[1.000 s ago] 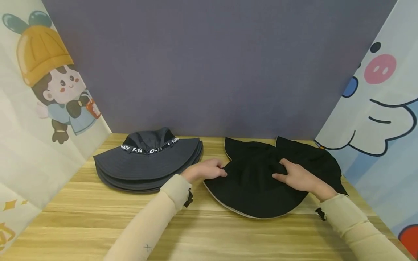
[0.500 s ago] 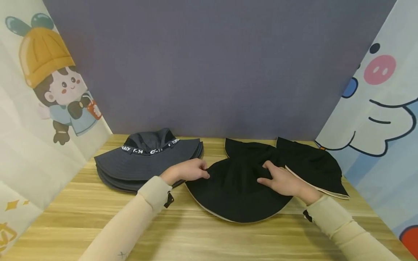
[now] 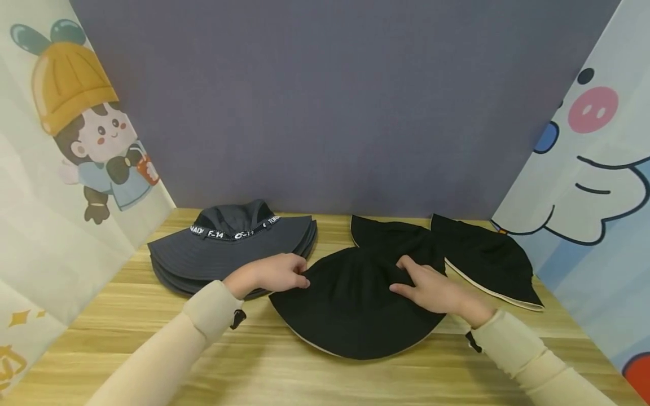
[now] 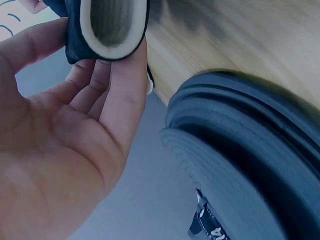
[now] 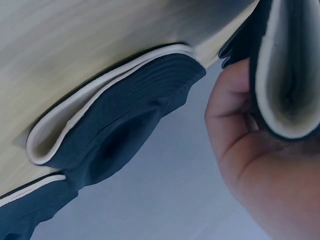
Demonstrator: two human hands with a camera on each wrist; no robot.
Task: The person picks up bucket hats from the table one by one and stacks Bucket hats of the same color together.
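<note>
A black bucket hat [image 3: 355,321] with a pale-edged brim is spread between both hands, its brim facing the front of the table. My left hand [image 3: 269,275] pinches its left side; in the left wrist view the fold of the pale-lined brim [image 4: 112,30] sits between thumb and fingers. On the other side my right hand [image 3: 431,288] grips the hat, thumb and forefinger apart on top. The right wrist view has the folded brim [image 5: 280,85] in that hand [image 5: 265,170]. Just behind the left hand lies a stack of dark grey bucket hats [image 3: 223,256] with a lettered band.
Another black hat [image 3: 388,230] lies partly hidden behind the held one, and a further black hat [image 3: 487,259] rests at its right. All are on a wood-grain table [image 3: 284,378]. A grey panel [image 3: 325,107] stands at the back, with cartoon-printed sheets at both sides.
Both hands have moved left and slightly toward the front with the black hat, away from the black hat at the right. That hat's pale brim edge now shows.
</note>
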